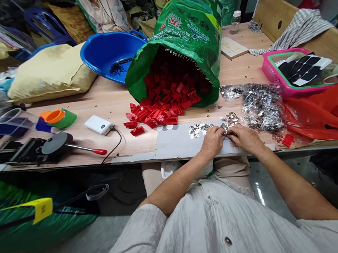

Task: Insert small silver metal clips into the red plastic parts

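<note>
My left hand (pixel 212 141) and my right hand (pixel 247 139) meet over a grey board (pixel 173 143) at the table's front edge. Fingers on both hands are closed in a pinch, fingertips almost touching. A small dark bit shows between them, too small to name. Beside my left hand lies a spread of small shiny metal pieces (pixel 198 130). More metal pieces (pixel 231 118) are heaped just behind my right hand. Red plastic parts (pixel 162 110) spill from a green woven sack (pixel 190 27) lying on its side, its mouth facing me.
Clear bags of metal pieces (pixel 262 107), a red plastic bag (pixel 322 110) and a pink basket (pixel 273 73) stand to the right. On the left are a hand press with a red-tipped lever (pixel 71 146), a white power bank (pixel 99 125) and a blue basin (pixel 104 49).
</note>
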The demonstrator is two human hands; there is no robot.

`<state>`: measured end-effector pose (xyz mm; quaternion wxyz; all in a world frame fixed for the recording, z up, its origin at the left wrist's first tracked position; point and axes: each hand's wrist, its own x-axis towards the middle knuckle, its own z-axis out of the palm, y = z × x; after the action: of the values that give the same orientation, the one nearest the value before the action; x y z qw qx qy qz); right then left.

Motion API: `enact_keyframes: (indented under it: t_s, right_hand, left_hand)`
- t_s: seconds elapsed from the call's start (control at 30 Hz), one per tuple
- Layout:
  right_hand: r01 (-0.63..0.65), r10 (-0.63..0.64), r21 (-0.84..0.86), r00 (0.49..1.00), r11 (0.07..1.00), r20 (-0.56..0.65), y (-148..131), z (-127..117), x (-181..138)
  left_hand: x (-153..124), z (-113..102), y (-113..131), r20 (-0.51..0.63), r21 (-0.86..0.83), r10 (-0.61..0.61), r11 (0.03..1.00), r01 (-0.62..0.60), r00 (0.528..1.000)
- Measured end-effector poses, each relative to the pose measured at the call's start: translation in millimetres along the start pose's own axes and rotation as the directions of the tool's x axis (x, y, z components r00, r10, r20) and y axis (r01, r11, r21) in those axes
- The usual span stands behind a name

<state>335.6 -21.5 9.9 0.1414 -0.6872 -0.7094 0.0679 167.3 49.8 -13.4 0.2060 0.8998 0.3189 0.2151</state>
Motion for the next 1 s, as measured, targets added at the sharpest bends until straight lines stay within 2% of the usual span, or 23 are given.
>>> enact_keyframes:
  t_s: [0.27, 0.47, 0.7, 0.9, 1.0]
  right_hand:
    - [-0.031, 0.04, 0.17, 0.998, 0.985, -0.05, 0.3, -7.3, -0.9]
    - [-0.097, 0.103, 0.137, 0.994, 0.986, -0.039, 4.7, -11.6, -7.7]
    - [-0.017, 0.014, 0.188, 1.0, 0.982, 0.02, 11.0, -13.5, -28.5]
    - [-0.095, 0.111, 0.165, 0.99, 0.982, -0.088, 27.4, -18.3, -28.5]
    - [-0.094, 0.111, 0.156, 0.989, 0.983, -0.102, 24.6, -16.8, -22.3]
  left_hand:
    - [2.0, -2.6, 1.2, -0.006, -0.019, -0.019, 1.0, 0.019, 1.0]
    - [0.3, -1.8, 0.3, -0.011, -0.006, -0.008, 1.0, 0.008, 1.0]
    - [1.3, -1.3, 2.1, 0.002, 0.039, 0.013, 0.999, -0.013, 1.0]
    - [-0.8, -4.2, 4.7, 0.029, 0.132, 0.073, 0.988, -0.076, 0.997]
    - [-2.0, -5.5, 5.4, 0.055, 0.163, 0.095, 0.981, -0.103, 0.994]
